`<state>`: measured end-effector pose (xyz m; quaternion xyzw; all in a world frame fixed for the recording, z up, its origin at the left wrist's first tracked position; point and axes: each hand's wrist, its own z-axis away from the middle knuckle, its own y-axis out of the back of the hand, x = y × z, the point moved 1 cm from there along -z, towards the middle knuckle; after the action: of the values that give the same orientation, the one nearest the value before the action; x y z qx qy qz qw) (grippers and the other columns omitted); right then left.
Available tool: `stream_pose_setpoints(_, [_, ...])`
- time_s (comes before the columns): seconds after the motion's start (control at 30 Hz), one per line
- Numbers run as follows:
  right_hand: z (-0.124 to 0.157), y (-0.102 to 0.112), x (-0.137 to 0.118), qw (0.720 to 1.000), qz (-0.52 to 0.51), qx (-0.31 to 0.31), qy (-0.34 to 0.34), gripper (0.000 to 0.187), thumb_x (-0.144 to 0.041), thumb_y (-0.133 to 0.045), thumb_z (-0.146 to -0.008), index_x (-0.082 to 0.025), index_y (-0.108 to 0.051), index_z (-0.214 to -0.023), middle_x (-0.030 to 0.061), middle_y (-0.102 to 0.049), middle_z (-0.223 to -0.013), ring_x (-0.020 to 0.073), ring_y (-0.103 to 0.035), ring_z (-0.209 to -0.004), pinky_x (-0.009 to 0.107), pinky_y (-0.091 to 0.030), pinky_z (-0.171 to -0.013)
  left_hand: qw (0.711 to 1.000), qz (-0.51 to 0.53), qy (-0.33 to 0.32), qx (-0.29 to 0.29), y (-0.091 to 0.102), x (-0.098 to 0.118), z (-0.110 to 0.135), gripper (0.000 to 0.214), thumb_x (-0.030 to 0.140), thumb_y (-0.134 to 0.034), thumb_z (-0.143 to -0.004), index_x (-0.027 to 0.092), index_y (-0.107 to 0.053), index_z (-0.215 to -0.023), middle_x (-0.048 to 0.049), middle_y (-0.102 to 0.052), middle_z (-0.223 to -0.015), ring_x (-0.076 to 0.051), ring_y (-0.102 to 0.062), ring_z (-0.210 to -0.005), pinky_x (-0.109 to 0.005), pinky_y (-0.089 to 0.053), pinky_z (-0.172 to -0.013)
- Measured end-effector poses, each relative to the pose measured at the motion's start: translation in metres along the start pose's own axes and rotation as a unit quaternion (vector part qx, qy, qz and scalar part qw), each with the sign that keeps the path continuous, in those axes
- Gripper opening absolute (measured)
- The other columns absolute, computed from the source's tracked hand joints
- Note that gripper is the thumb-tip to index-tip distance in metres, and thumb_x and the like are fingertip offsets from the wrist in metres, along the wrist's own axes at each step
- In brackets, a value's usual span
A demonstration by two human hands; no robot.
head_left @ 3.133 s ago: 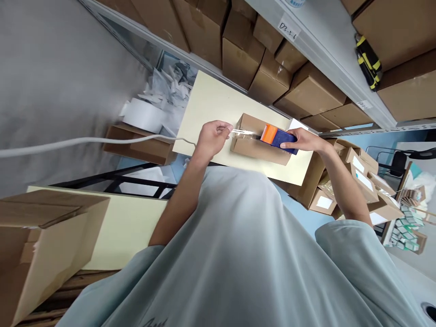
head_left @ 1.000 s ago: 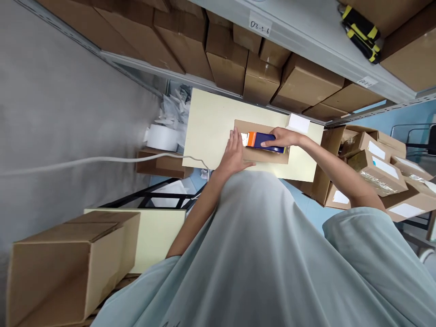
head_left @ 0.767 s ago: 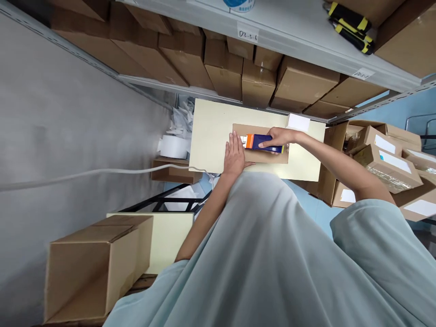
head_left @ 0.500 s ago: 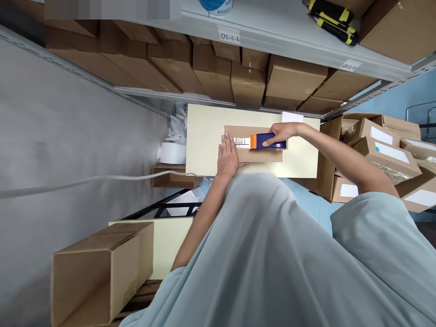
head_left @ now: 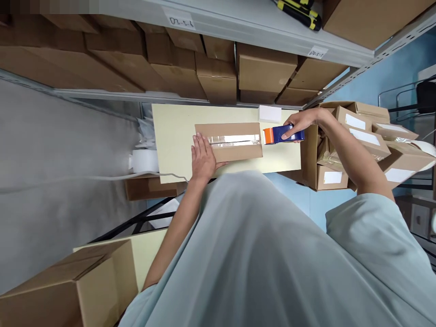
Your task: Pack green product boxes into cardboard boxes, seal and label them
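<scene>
A brown cardboard box [head_left: 235, 152] lies on the pale yellow tabletop [head_left: 177, 118]. Clear shiny tape [head_left: 235, 140] runs along the seam on its top, reaching the right edge. My left hand [head_left: 203, 159] rests with outstretched fingers on the box's left end, its thumb along the near edge. In my right hand [head_left: 295, 126] is a blue and orange tape dispenser [head_left: 278, 135], gripped from above, just off the right end of the box. Behind the dispenser sits a small white box [head_left: 270, 113].
A shelf [head_left: 218, 34] with several cartons crosses the far side, with yellow-black tools [head_left: 299, 13] on it. At right stands a large carton [head_left: 309, 156] of labelled boxes. A white roll [head_left: 145, 161] and a cable [head_left: 102, 178] are at left; an open carton [head_left: 98, 286] is lower left.
My right hand has moved the tape dispenser rightward past the box's right edge, and tape now covers the seam's full visible length. My left hand stays on the box. The view has shifted right.
</scene>
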<state>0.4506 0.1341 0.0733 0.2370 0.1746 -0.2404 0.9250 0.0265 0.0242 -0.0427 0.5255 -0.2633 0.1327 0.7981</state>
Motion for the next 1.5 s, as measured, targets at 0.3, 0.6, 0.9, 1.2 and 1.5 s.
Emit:
stream_pose_setpoints(0.3, [-0.002, 0.003, 0.005, 1.000, -0.009, 0.008, 0.000, 0.073, -0.075, -0.103, -0.054, -0.016, -0.075, -0.086, 0.0047, -0.079, -0.089, 0.0223, -0.079, -0.084, 0.032, -0.062, -0.071, 1.000, -0.004, 0.005, 0.011, 0.000, 0.002, 0.000, 0.149, 0.091, -0.076, -0.078, -0.001, -0.014, -0.179, -0.0389, -0.003, -0.183, -0.051, 0.001, -0.175, -0.071, -0.007, -0.139])
stream_pose_setpoints(0.6, [-0.009, -0.014, -0.005, 0.998, 0.046, -0.001, -0.036, 0.078, -0.086, -0.091, -0.066, -0.014, -0.076, -0.093, 0.0078, -0.080, -0.095, 0.0294, -0.082, -0.097, 0.036, -0.066, -0.080, 1.000, -0.008, 0.001, 0.007, -0.003, -0.001, -0.002, 0.152, 0.092, -0.076, -0.078, -0.005, -0.012, -0.177, -0.0412, -0.001, -0.182, -0.053, 0.002, -0.175, -0.074, -0.006, -0.138])
stream_pose_setpoints(0.9, [0.016, 0.002, -0.002, 0.985, 0.155, -0.071, -0.034, 0.075, -0.083, -0.081, -0.083, -0.009, -0.075, -0.094, 0.0090, -0.081, -0.109, 0.0241, -0.081, -0.105, 0.033, -0.064, -0.092, 1.000, -0.016, 0.003, 0.010, -0.006, -0.005, -0.005, 0.149, 0.090, -0.073, -0.083, -0.009, -0.012, -0.176, -0.0413, -0.003, -0.183, -0.050, 0.002, -0.175, -0.068, -0.005, -0.140])
stream_pose_setpoints(1.2, [0.019, 0.019, 0.024, 0.977, 0.173, -0.095, -0.086, 0.072, -0.077, -0.079, -0.088, -0.006, -0.079, -0.099, 0.0074, -0.080, -0.109, 0.0201, -0.081, -0.100, 0.031, -0.063, -0.090, 0.999, -0.034, -0.005, 0.011, -0.009, -0.008, -0.007, 0.144, 0.091, -0.070, -0.085, -0.005, -0.014, -0.177, -0.0416, -0.004, -0.182, -0.053, 0.000, -0.175, -0.077, -0.009, -0.136])
stream_pose_setpoints(1.5, [-0.013, -0.039, -0.008, 0.964, 0.229, -0.056, -0.126, 0.065, -0.072, -0.085, -0.090, -0.007, -0.082, -0.096, 0.0113, -0.084, -0.099, 0.0293, -0.083, -0.097, 0.038, -0.065, -0.087, 0.999, -0.047, -0.004, 0.005, -0.012, -0.010, -0.007, 0.149, 0.093, -0.070, -0.083, -0.007, -0.010, -0.177, -0.0412, 0.001, -0.183, -0.052, 0.002, -0.175, -0.075, -0.008, -0.137])
